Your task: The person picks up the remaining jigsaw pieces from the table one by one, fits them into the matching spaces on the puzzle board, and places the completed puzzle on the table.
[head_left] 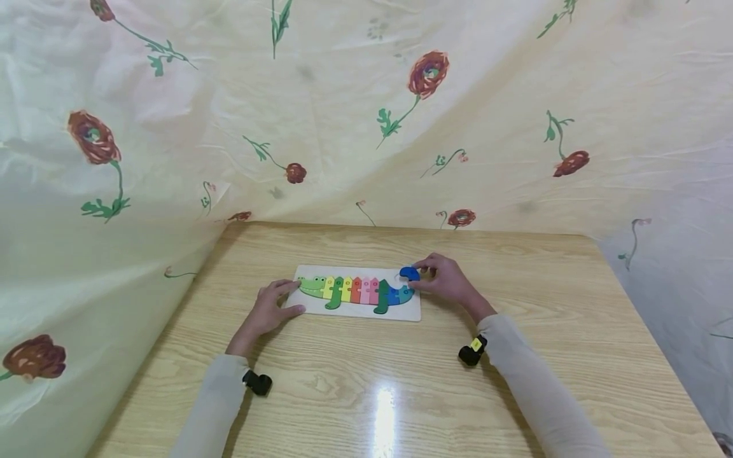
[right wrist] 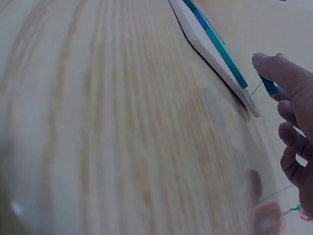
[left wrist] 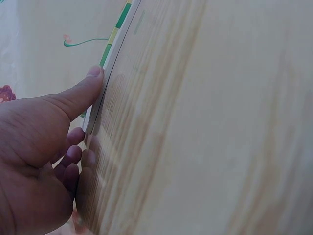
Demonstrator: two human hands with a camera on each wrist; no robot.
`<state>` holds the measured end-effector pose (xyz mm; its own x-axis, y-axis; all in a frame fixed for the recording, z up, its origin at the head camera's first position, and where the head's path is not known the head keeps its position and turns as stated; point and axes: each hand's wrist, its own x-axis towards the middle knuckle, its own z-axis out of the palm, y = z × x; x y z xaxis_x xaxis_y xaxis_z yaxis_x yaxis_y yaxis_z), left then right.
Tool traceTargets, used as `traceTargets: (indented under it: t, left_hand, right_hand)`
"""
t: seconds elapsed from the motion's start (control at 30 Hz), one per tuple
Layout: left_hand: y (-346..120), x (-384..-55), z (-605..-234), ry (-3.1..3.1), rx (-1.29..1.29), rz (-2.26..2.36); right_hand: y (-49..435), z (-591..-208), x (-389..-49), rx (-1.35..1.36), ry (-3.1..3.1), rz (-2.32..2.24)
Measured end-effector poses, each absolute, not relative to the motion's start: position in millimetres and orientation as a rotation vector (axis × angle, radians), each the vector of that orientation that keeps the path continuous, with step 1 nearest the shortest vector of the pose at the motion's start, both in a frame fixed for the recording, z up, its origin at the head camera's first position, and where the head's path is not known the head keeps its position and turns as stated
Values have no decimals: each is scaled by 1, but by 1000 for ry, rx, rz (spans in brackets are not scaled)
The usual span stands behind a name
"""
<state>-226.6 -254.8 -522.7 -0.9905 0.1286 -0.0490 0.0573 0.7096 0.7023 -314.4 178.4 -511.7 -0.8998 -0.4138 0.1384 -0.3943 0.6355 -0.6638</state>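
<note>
A wooden crocodile puzzle board (head_left: 355,310) lies on the table, its colourful pieces running from a light-green head (head_left: 312,287) at the left to a teal-blue tail section at the right. My left hand (head_left: 266,310) holds the board's left end, thumb at the near corner and fingers at the far side. Between thumb and fingertips, my right hand (head_left: 449,277) pinches a dark-blue puzzle piece (head_left: 409,273) over the board's far right corner. In the right wrist view, this blue piece (right wrist: 268,86) is raised off the board, and the other fingers curl below.
The wood-grain table (head_left: 343,375) extends around the board. Behind it and at the left hangs a cream cloth (head_left: 338,121) with red flowers, meeting the table's far edge. Small black cameras (head_left: 471,353) are strapped at both wrists.
</note>
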Motion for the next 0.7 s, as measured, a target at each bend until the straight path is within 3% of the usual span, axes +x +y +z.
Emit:
traceTargets:
  t: [0.7]
  left_hand:
    - [-255,-227,-523,2814,159,1153]
  right_hand:
    - [176,-523,-316,-712,2759,-1151]
